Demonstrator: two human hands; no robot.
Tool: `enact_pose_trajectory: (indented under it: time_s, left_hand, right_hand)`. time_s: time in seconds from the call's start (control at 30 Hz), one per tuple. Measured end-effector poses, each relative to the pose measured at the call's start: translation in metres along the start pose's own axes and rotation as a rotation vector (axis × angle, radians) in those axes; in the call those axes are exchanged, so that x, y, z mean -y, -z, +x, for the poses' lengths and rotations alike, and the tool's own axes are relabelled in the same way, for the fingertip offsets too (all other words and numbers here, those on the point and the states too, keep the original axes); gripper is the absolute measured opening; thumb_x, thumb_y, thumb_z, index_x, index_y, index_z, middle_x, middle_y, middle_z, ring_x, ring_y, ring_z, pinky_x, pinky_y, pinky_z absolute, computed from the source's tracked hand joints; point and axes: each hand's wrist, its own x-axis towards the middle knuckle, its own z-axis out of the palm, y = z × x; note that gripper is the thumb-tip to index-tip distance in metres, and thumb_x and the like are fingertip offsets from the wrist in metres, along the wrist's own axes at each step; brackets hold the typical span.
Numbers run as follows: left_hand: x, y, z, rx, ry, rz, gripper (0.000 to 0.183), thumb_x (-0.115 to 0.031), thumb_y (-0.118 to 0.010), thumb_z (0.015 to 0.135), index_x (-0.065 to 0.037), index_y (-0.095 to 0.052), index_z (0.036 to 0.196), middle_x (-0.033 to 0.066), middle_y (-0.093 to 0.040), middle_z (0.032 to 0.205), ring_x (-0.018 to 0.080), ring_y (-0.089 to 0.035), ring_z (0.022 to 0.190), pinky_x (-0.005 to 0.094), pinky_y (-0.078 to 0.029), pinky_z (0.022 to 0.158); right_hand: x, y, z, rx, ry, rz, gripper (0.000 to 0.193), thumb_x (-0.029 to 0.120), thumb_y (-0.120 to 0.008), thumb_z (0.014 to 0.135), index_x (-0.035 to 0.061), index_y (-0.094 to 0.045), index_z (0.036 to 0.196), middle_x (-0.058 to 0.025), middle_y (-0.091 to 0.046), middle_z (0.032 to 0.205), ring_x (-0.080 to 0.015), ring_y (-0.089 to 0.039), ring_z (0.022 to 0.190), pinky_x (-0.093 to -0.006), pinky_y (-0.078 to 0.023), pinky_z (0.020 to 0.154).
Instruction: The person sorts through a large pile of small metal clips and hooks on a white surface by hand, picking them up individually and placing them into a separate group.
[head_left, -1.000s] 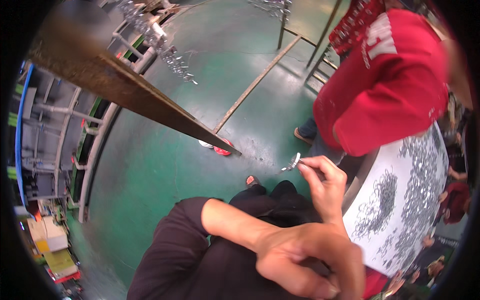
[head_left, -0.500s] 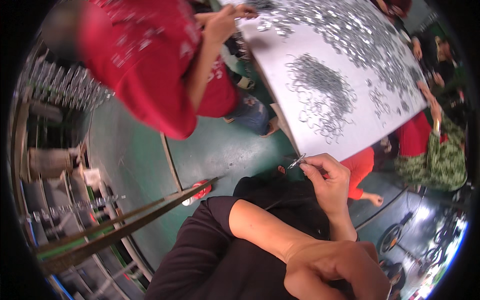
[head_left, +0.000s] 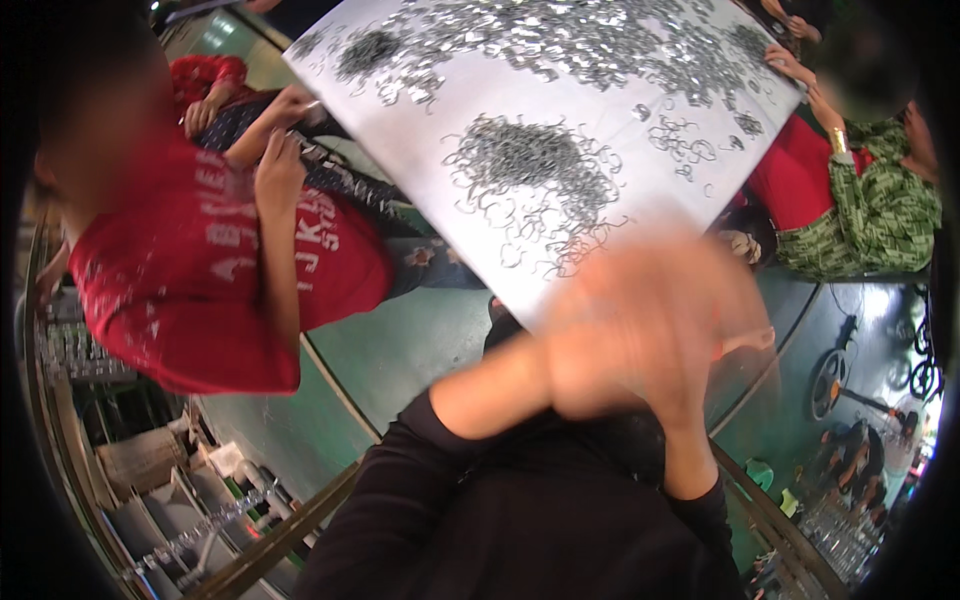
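Note:
My left hand [head_left: 585,355] and my right hand [head_left: 685,345] overlap in front of me, over the near corner of the white table [head_left: 400,165]. Motion smears both, so their fingers cannot be made out. Whether anything is in them is hidden by the blur. Just beyond them lies a tangled pile of thin curved metal wire pieces [head_left: 525,155], with loose ones scattered around its near side. Farther back, a broad spread of small shiny metal pieces [head_left: 560,40] covers the far part of the tabletop.
A person in a red shirt [head_left: 200,270] stands close on my left, hands raised near the chest. At the table's right side another person in a green patterned top [head_left: 860,220] reaches onto it. Wooden rails [head_left: 270,535] run low on the left; a bicycle wheel [head_left: 828,385] is at right.
My left hand has swung up and forward from low at the right to meet my right hand, which held a small metal piece. My view has turned, and the red-shirted person's hands have left the table.

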Motion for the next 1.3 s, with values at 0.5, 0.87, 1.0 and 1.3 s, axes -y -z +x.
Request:
enact_pose_trajectory:
  time_s: [0.5,0.87,1.0,1.3]
  left_hand:
    - [0.275,0.324,0.122,-0.498,0.832,1.527,0.04,-0.041,-0.074,0.07,-0.009,-0.065,0.093,0.011,-0.056,0.112,0.0324,-0.054,0.102,0.0421,-0.047,0.083]
    - [0.293,0.327,0.123,-0.51,0.634,1.552,0.035,-0.032,-0.077,0.068,-0.009,-0.063,0.089,0.0094,-0.063,0.093,0.0286,-0.058,0.093,0.0403,-0.049,0.077]
    - [0.279,0.333,0.139,-0.419,0.993,1.391,0.041,-0.034,-0.077,0.067,-0.008,-0.062,0.095,0.0103,-0.064,0.099,0.0281,-0.059,0.098,0.0406,-0.051,0.075]
    - [0.208,0.272,0.125,-0.537,0.519,0.736,0.026,-0.012,-0.072,0.078,0.002,-0.061,0.097,0.0064,-0.066,0.083,0.0108,-0.061,0.072,0.0227,-0.048,0.067]
  right_hand:
    - [-0.006,-0.053,0.078,-0.258,-0.268,0.07,0.007,0.0,-0.068,0.078,-0.0008,-0.064,0.083,-0.0082,-0.065,0.076,-0.0138,-0.06,0.062,-0.024,-0.046,0.054]
    - [-0.008,-0.078,0.132,-0.22,-0.229,0.089,0.007,0.001,-0.068,0.078,-0.0011,-0.064,0.083,-0.0076,-0.063,0.073,-0.0132,-0.058,0.059,-0.0235,-0.046,0.052]
    - [-0.011,-0.077,0.143,-0.198,-0.177,0.113,0.007,0.003,-0.068,0.078,-0.001,-0.063,0.083,-0.007,-0.062,0.073,-0.0133,-0.057,0.056,-0.0244,-0.045,0.05]
    - [-0.023,-0.083,0.142,-0.182,-0.12,0.089,0.01,0.008,-0.069,0.079,0.001,-0.063,0.08,-0.0064,-0.063,0.073,-0.017,-0.057,0.052,-0.0272,-0.044,0.048]
